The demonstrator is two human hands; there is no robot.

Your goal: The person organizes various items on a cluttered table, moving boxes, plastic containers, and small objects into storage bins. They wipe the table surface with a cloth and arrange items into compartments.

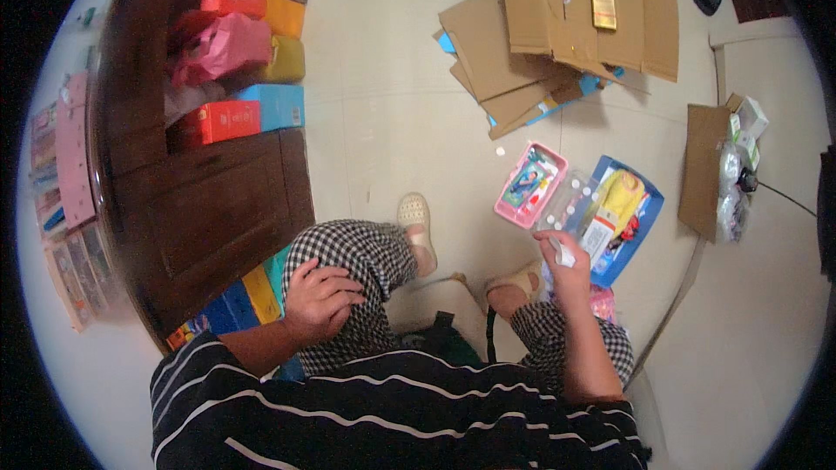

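My left hand [324, 299] rests on the left knee of the checked trousers [353, 248], its fingers loosely spread and holding nothing. In my right hand [569, 274] is a small white piece [563, 252], perhaps paper, pinched at the fingers. Just beyond that hand lies a clear plastic container [570, 199] with several white round spots on it. To its left is a pink tray [501, 207] filled with small colourful items. On its right stands a blue bin [643, 225], holding a yellow item [620, 192] and a white printed box [597, 240].
Flattened cardboard [483, 46] and an open carton [535, 6] with a gold box [604, 11] lie ahead. A dark wooden cabinet [222, 209] at left holds red boxes [228, 121] and a pink bag [225, 49]. A cardboard box [704, 170] with wrapped goods stands at right.
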